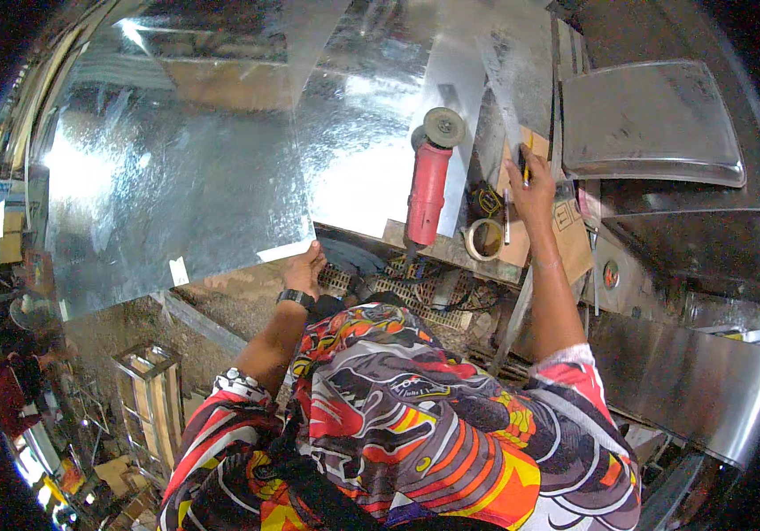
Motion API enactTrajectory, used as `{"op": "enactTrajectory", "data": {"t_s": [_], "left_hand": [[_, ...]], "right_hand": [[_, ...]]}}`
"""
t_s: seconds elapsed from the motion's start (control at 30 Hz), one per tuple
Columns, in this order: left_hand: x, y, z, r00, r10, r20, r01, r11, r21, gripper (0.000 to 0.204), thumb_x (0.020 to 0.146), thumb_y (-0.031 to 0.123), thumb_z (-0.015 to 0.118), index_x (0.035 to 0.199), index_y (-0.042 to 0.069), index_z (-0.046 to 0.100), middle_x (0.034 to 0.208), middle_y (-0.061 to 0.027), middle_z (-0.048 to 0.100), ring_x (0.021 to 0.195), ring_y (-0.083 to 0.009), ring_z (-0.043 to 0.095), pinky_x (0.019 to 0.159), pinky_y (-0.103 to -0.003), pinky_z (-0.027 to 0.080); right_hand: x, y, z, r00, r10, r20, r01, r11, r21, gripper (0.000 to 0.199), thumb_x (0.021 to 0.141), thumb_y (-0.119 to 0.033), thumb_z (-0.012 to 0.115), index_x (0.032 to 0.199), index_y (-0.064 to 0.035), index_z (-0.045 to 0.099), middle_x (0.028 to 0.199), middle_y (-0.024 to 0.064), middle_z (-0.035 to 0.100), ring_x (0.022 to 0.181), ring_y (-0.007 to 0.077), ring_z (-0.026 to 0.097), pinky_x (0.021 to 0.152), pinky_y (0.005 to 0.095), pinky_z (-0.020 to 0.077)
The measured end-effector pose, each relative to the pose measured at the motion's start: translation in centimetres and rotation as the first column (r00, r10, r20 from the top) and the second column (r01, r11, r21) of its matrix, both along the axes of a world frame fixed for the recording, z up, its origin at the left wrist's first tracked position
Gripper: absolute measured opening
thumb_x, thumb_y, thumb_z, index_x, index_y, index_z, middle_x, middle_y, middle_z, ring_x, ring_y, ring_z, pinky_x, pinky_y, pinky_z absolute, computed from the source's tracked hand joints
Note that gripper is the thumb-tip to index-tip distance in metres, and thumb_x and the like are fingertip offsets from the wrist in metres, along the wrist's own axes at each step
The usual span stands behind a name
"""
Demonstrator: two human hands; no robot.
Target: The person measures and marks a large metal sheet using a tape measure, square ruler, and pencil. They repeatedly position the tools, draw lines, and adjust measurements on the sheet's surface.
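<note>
A large shiny metal sheet (176, 177) covers the left of the work surface, with strips of white tape on its near edge. My left hand (304, 271) is closed on the sheet's near right corner, by one white tape strip (288, 251). To the right, my right hand (535, 181) is closed around a slim black-and-yellow tool (526, 168) above some cardboard (574, 239); its exact kind is too small to tell. Between my hands lies a red angle grinder (428, 195), its disc facing up at the far end.
A tape roll (484, 239) and a black-and-yellow tape measure (487, 202) lie left of my right forearm. At the right stand a curved metal panel (650, 124) and a steel surface (690, 372). A metal frame (148, 398) and plastic crates (424, 296) are below.
</note>
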State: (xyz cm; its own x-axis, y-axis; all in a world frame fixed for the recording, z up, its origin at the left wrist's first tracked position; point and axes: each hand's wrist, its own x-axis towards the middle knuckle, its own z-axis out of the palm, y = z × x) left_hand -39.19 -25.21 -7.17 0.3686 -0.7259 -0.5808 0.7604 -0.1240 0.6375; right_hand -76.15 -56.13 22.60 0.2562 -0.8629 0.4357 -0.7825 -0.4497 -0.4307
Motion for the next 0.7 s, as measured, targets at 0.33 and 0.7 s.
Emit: {"op": "enactTrajectory", "data": {"t_s": [0.33,0.7], "left_hand": [[2.5,3.3,2.7,0.987,-0.129,-0.101,0.142,0.980,0.138,0.079,0.096,0.053,0.070,0.143,-0.005,0.046,0.133,-0.0243,0.062,0.117,-0.0342,0.064,0.103,-0.044,0.053],[6.9,5.0,-0.5,0.991,0.124,0.049,-0.133,0.959,0.252,0.060,0.100,0.056,0.063,0.121,0.001,0.063,0.103,-0.0117,0.073,0.089,-0.0226,0.069,0.076,-0.036,0.056]], "right_hand": [[-1.0,-10.1,-12.6,0.959,-0.055,-0.278,0.087,0.991,0.102,0.053,0.093,-0.035,0.073,0.133,-0.0015,0.066,0.120,0.0246,0.068,0.108,0.0426,0.067,0.093,0.0481,0.0523],[-3.8,-10.4,-12.9,0.961,-0.006,-0.277,0.040,0.992,0.116,0.042,0.096,-0.023,0.070,0.134,-0.0048,0.066,0.115,0.0219,0.071,0.104,0.0415,0.068,0.090,0.0483,0.0532]]}}
